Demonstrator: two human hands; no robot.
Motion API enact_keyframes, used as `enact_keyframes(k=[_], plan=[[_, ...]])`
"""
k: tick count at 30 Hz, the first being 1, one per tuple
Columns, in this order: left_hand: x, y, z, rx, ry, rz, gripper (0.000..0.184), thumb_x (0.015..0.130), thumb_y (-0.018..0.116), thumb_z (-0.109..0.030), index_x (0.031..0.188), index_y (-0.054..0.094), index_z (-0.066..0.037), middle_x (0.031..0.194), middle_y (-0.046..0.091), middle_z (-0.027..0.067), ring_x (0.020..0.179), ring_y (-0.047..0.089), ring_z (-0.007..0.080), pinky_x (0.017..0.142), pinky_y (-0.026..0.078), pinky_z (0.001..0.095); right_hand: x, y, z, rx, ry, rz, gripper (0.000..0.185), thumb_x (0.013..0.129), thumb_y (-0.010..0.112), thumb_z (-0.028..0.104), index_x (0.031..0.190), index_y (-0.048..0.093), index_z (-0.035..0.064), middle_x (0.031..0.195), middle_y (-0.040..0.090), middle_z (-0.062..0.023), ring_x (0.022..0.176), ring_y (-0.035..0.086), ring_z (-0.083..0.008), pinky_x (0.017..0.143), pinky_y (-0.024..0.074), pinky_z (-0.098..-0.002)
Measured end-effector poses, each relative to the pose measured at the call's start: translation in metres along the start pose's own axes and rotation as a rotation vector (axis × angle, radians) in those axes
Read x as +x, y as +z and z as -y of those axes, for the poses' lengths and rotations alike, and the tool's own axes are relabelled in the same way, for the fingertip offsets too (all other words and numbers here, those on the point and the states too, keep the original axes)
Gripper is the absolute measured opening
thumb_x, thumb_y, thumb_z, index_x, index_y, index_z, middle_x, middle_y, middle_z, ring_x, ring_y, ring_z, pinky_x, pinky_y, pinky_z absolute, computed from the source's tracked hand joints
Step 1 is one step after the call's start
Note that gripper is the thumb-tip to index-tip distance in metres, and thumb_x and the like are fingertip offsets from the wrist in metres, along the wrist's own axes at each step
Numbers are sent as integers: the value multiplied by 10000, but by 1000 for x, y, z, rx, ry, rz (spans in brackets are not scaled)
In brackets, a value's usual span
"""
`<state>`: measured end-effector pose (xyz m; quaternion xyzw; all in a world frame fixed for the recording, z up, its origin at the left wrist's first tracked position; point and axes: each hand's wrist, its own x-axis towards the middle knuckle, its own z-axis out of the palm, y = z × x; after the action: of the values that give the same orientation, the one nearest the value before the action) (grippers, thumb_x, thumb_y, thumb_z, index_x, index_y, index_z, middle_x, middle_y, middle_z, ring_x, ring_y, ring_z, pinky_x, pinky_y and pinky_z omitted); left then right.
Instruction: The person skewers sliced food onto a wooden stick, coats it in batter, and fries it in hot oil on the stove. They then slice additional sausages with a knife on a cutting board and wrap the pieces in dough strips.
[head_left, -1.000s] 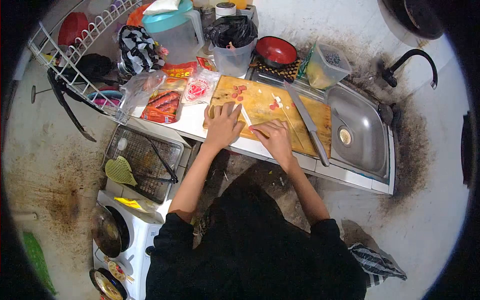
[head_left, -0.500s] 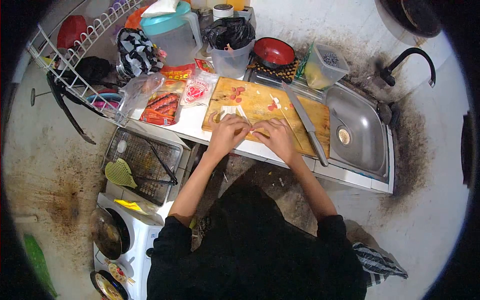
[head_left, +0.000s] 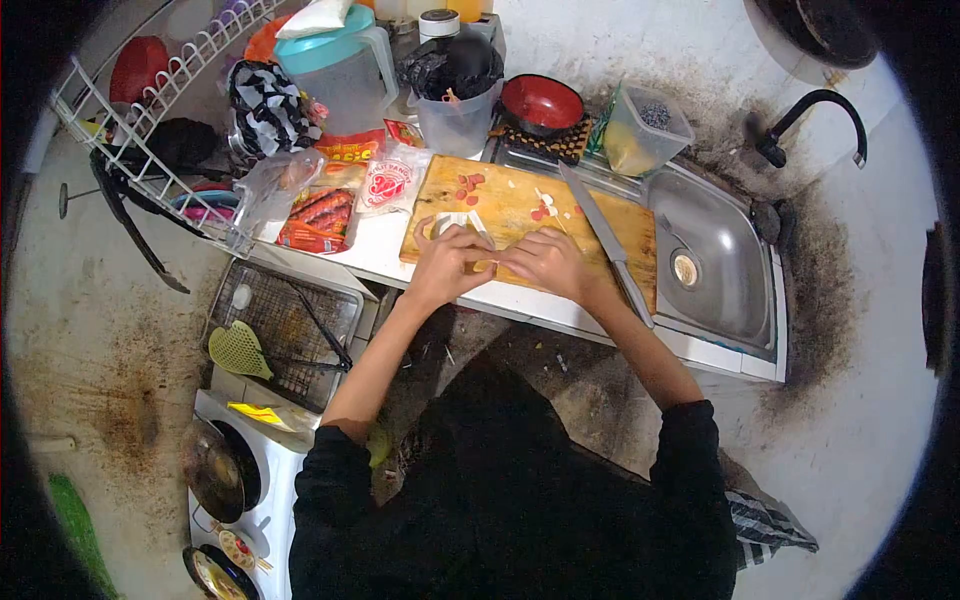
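Both hands meet over the front edge of the wooden cutting board [head_left: 610, 222]. The fingers of my left hand [head_left: 448, 265] are bent and pinched, touching the right fingertips. My right hand [head_left: 548, 262] is closed in a pinch too, and what lies between the fingers is too small to make out. Pale flat strips [head_left: 462, 222] lie just beyond my left hand. Red sausage slices [head_left: 470, 186] sit farther back, and small red and white pieces [head_left: 545, 208] lie behind my right hand. A large knife [head_left: 607, 235] rests diagonally on the board's right side.
A steel sink [head_left: 725, 260] with a black faucet [head_left: 815, 115] is at right. Food packets [head_left: 320, 215], a lidded pitcher [head_left: 340, 80], a red bowl [head_left: 543, 104] and a plastic container [head_left: 645, 130] stand around the board. A stove with pans [head_left: 215, 470] is lower left.
My right hand has turned and shifted slightly, its fingers more closed, and it now covers part of a thin stick on the board. The left hand stays nearly in place, fingertips still meeting the right's.
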<state>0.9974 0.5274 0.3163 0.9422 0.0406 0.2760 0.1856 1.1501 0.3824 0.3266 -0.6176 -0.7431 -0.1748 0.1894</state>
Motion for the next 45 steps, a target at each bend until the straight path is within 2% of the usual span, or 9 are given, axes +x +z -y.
enact_keyframes(k=[7,12,19,22,24,31,37,39,45], plan=[[1,2,-1,-6,1,-61,142,691,707,-286,796,724,-192,839,631,-75,904,549,111,966,183,505,3,2,-1,214,105,-62,137,757,658,189,868,666,108,785,651,-25,744,624,-167,696,480,-302],[4,3,-5,-88,-170,-101,90,690,708,-249,752,727,-186,764,625,-58,848,557,143,953,204,471,4,4,3,352,336,-73,126,744,675,177,849,677,108,783,653,-44,705,625,-218,673,498,-328],[8,5,1,-65,-265,-77,78,705,694,-247,731,725,-180,763,634,-32,829,564,174,927,224,466,6,6,5,255,221,-99,145,755,663,164,886,671,102,809,649,-53,749,617,-219,687,497,-320],[8,13,12,-224,-280,-70,96,719,681,-259,727,717,-171,787,645,-27,849,571,179,908,227,475,11,7,5,311,277,-96,148,758,659,165,890,666,101,829,642,-43,774,607,-219,690,495,-323],[11,9,5,-100,-328,-120,114,729,671,-268,755,709,-164,820,656,-20,871,577,189,893,226,484,14,5,4,322,281,-31,153,762,661,127,905,654,74,860,628,-55,802,595,-230,716,490,-325],[7,-1,1,-128,-378,-117,140,722,679,-271,808,705,-164,882,659,-13,922,567,195,894,220,488,26,4,-6,284,239,76,158,797,624,163,927,645,75,857,580,-58,849,567,-233,720,475,-347],[7,7,4,-23,-358,-115,165,722,696,-302,821,712,-172,907,649,-11,936,562,172,887,218,442,38,0,-7,262,322,170,169,783,625,203,925,660,118,840,564,-54,859,569,-237,728,470,-374],[6,8,6,-74,-338,-187,119,709,691,-272,775,710,-175,871,621,-19,913,545,191,895,223,506,43,-4,-4,218,363,185,165,772,637,220,903,671,126,852,557,-52,853,576,-242,721,466,-387],[8,11,9,13,-376,-190,107,716,692,-272,783,707,-190,916,594,-21,928,535,183,891,224,499,51,-2,-8,240,463,167,169,765,658,252,894,694,150,855,550,-61,835,577,-228,709,464,-352]])
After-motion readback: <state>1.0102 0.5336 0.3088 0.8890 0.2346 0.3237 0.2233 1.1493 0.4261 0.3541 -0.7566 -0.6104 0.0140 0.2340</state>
